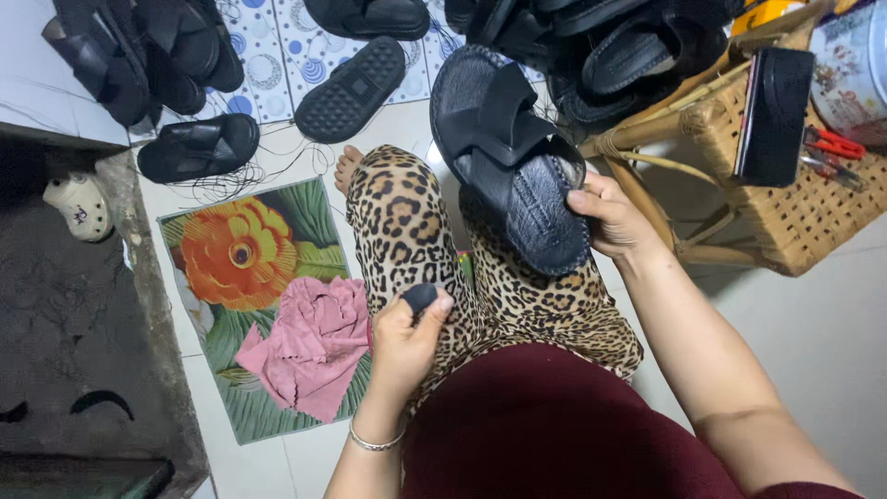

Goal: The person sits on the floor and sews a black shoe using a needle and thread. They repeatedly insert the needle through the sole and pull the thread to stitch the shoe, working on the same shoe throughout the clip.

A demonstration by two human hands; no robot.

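maroon top at bottom edge, leopard-print trousers (416, 231) beyond it, person seated, one bare foot (346, 166) on the floor. left hand (407, 337) closed around a small dark piece (421, 297), pinched between thumb and fingers, held over the left thigh; bangle (374, 442) on that wrist. right hand (610, 217) gripping a black sandal (508, 157) by its heel end, fingers curled over the edge, sole side toward the lap, strap side up; sandal held above the right knee, tilted, toe pointing away. pink cloth (309, 346) lies on a floral mat (240, 268) just left of the leg. loose thread (231, 180) on the tiled floor near a single sandal (199, 148). upturned sole (351, 88) farther out. pile of black sandals (610, 46) at top right. wicker stool (785, 203) at right carries a black block (771, 115) and red pliers (832, 143).
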